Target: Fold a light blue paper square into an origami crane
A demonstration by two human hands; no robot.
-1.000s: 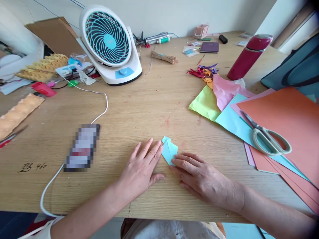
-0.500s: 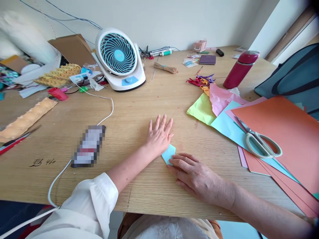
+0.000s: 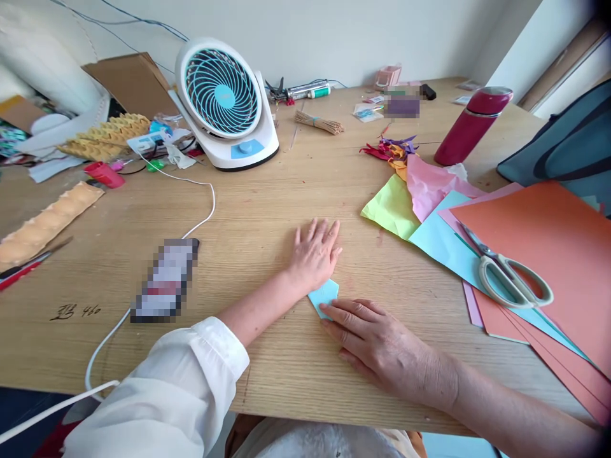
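A small folded piece of light blue paper (image 3: pixel 323 296) lies on the wooden table (image 3: pixel 267 210) near the front edge. My left hand (image 3: pixel 315 254) lies flat on its far part, fingers stretched out and pointing away from me. My right hand (image 3: pixel 377 343) rests flat just to the right, its fingertips on the paper's near corner. Most of the paper is hidden under the left palm.
Coloured paper sheets (image 3: pixel 539 248) with scissors (image 3: pixel 510 277) on them lie at the right. A red flask (image 3: pixel 472 124) stands behind them. A white fan (image 3: pixel 224 98) stands at the back, its cable (image 3: pixel 191 222) running past a phone (image 3: pixel 165 280). Clutter fills the left edge.
My left hand slid forward over the blue paper, from beside it to pressing on its far part. My right hand stayed at the near corner. The view shifted slightly.
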